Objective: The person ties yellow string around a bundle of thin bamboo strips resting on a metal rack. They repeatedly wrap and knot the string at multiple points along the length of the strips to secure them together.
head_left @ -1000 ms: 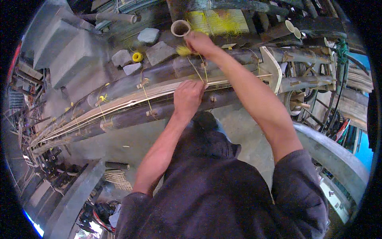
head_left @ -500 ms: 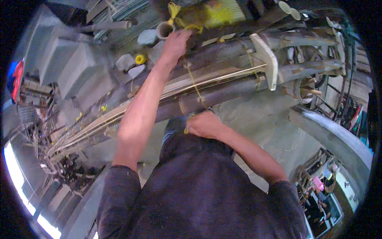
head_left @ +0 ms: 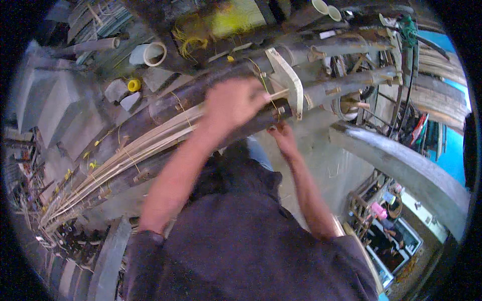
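My left hand [head_left: 232,103], blurred by motion, is over the bundle of long pale split strips [head_left: 155,131], by their right end. Its fingers are too smeared to show a grip. Just right of it stands a pale upright board [head_left: 284,75], with the strip ends close to its face. My right hand [head_left: 283,138] is low at the near dark pole [head_left: 256,120], fingertips pinched together at its underside. Whatever they hold is too small to make out. Thin yellow string [head_left: 264,83] runs across the poles beside the board.
A yellow string bundle [head_left: 193,45] hangs at the far side. Behind the poles are a pipe mouth [head_left: 154,53], a yellow roll [head_left: 133,85] and stone blocks [head_left: 116,91]. A concrete beam [head_left: 396,158] stands at the right, and stacked boards [head_left: 442,90] lie beyond.
My left hand has come back from beside the pipe mouth to the strips by the board. My right hand has moved right along the near pole. The view has shifted right.
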Demonstrator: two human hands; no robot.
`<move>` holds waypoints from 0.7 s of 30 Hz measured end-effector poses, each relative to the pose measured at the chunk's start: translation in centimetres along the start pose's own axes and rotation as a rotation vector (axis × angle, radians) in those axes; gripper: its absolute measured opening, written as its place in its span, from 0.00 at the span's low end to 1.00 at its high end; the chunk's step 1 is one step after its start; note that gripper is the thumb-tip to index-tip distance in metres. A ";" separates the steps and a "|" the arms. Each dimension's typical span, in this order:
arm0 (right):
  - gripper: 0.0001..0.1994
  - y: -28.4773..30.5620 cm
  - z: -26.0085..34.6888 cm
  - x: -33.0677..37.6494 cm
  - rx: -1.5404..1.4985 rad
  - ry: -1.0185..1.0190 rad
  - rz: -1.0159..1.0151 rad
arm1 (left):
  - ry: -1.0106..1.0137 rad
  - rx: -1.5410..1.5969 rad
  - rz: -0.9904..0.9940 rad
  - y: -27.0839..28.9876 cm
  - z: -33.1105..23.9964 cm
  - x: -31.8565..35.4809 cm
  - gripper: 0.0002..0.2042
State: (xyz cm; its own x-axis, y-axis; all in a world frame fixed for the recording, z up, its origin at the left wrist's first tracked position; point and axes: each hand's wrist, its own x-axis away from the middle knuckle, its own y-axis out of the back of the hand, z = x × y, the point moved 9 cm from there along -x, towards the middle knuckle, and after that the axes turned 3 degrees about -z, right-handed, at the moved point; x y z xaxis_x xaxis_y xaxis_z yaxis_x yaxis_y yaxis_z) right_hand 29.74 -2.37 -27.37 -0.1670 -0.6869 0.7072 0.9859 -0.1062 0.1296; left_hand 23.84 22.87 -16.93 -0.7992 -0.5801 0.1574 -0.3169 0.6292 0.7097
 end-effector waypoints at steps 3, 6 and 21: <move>0.09 4.7 10.1 -0.2 0.381 0.249 0.090 | 0.090 -0.112 -0.012 -4.4 -0.7 1.0 0.12; 0.08 6.1 30.5 4.8 0.949 0.659 0.041 | 0.187 -0.109 -0.226 -3.9 -0.8 3.1 0.09; 0.13 2.9 28.0 -5.4 0.115 0.916 -0.051 | 0.160 -0.089 -0.397 -4.1 -1.5 3.4 0.10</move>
State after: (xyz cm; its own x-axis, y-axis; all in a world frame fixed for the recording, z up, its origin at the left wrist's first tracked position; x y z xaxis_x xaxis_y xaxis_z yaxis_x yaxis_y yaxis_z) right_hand 33.11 21.11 -11.34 -0.0856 -0.9890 -0.1203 0.9620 -0.1134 0.2483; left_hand 23.21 17.54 -18.29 -0.5329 -0.8452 -0.0406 -0.5327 0.2978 0.7921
